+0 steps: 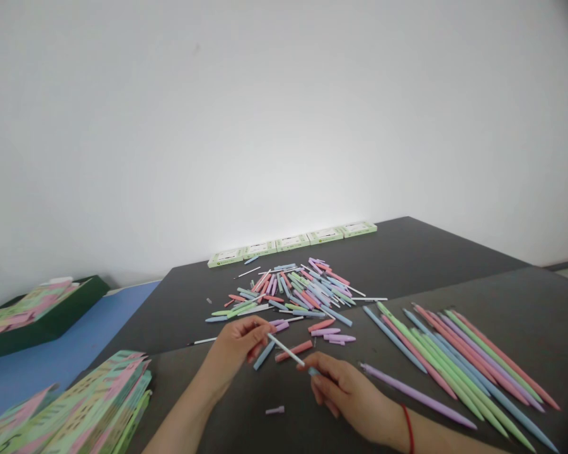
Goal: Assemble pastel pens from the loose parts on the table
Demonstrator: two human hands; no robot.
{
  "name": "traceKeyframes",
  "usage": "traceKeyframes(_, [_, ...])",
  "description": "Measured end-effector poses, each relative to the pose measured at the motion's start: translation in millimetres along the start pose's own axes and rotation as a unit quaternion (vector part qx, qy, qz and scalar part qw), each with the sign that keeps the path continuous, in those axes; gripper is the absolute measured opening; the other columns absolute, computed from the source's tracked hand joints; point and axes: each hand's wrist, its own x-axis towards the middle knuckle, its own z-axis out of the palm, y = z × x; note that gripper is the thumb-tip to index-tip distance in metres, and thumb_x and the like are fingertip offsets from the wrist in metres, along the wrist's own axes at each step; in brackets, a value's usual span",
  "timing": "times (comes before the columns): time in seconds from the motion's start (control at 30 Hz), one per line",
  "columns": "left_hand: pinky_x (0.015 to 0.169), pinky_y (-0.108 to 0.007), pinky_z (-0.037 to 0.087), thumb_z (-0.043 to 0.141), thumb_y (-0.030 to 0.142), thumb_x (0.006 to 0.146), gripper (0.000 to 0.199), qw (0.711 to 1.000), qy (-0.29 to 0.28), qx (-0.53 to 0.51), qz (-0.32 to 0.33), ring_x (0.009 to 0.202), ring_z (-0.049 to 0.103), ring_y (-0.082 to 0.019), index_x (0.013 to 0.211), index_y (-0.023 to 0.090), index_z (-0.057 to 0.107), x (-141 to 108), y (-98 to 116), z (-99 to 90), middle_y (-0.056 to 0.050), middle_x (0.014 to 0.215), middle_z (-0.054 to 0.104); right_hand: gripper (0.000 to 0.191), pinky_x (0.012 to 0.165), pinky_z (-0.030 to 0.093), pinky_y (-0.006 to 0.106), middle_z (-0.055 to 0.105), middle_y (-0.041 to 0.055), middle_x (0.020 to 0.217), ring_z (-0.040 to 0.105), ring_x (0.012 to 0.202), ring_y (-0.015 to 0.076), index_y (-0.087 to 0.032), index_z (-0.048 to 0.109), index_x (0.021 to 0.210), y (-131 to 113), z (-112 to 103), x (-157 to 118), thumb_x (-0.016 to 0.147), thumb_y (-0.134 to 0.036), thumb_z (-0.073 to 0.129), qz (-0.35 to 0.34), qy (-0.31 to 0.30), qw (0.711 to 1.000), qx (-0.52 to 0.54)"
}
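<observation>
Pinched in my left hand (247,343) is one end of a thin white pen refill (286,349), which slants down to the right. Its other end meets the fingertips of my right hand (343,391), which closes on a small light blue pen part (313,371). Whether the refill sits inside that part is hidden. Under the hands lie a blue pen barrel (264,356) and a red pen barrel (294,351). A small purple pen piece (275,410) rests on the dark table (208,403) nearer to me.
Behind my hands spreads a heap of pastel pen parts and refills (303,287). Whole pens (459,359) lie in a row at right, with a single purple pen (419,395) nearer. Flat boxes (291,242) line the wall; printed packs (99,403) and a green tray (71,318) are at left.
</observation>
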Motion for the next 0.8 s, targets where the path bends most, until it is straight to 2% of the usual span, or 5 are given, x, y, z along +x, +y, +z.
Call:
traceKeyframes(0.13, [0.041,-0.018,0.023,0.058,0.053,0.074,0.04,0.992,0.108,0.047,0.042,0.043,0.032,-0.007,0.081,0.014,0.062,8.5,4.1,-45.1,0.007,0.053,0.042,0.024,0.045,0.032,0.019,0.052,-0.0046,0.067,0.042,0.047,0.0073,-0.022,0.054,0.111,3.3,1.3,-0.5,0.095,-0.024,0.036,0.032,0.005,0.999,0.008])
traceKeyframes(0.23, [0.043,-0.02,0.026,0.048,0.056,0.078,0.042,0.98,0.121,0.151,0.038,0.043,0.033,-0.009,0.08,0.015,0.059,13.1,-2.2,-63.0,0.008,0.05,0.039,0.023,0.045,0.031,0.019,0.049,-0.0054,0.065,0.04,0.047,0.0074,-0.021,0.053,0.11,3.1,2.1,-0.4,0.095,-0.026,0.036,0.033,0.01,0.999,0.025])
traceKeyframes(0.4, [0.043,-0.021,0.023,0.051,0.048,0.077,0.034,0.973,0.064,0.22,0.001,0.041,0.034,-0.01,0.069,0.016,0.059,17.7,-17.9,-51.7,0.007,0.045,0.039,0.026,0.049,0.036,0.02,0.051,-0.0049,0.072,0.041,0.05,0.0077,-0.027,0.047,0.121,-4.6,0.2,-2.0,0.096,-0.027,0.038,-0.009,0.028,0.998,0.049])
traceKeyframes(0.6, [0.044,-0.023,0.025,0.05,0.043,0.075,0.029,0.963,0.019,0.268,-0.023,0.041,0.038,-0.012,0.062,0.018,0.057,24.4,-36.0,-40.0,0.006,0.046,0.043,0.031,0.062,0.044,0.024,0.057,-0.0003,0.091,0.051,0.063,0.0101,-0.032,0.036,0.126,-1.0,-2.9,-13.4,0.096,-0.025,0.038,-0.131,0.037,0.99,0.039])
traceKeyframes(0.8, [0.046,-0.022,0.027,0.056,0.039,0.073,0.022,0.96,-0.011,0.28,-0.005,0.046,0.041,-0.012,0.069,0.018,0.06,14.5,-20.5,-32.9,0.007,0.05,0.045,0.044,0.06,0.043,0.024,0.059,-0.0015,0.082,0.051,0.061,0.012,-0.032,0.029,0.13,-4.6,-5.1,-20.9,0.091,-0.016,0.04,-0.178,0.048,0.979,-0.086])
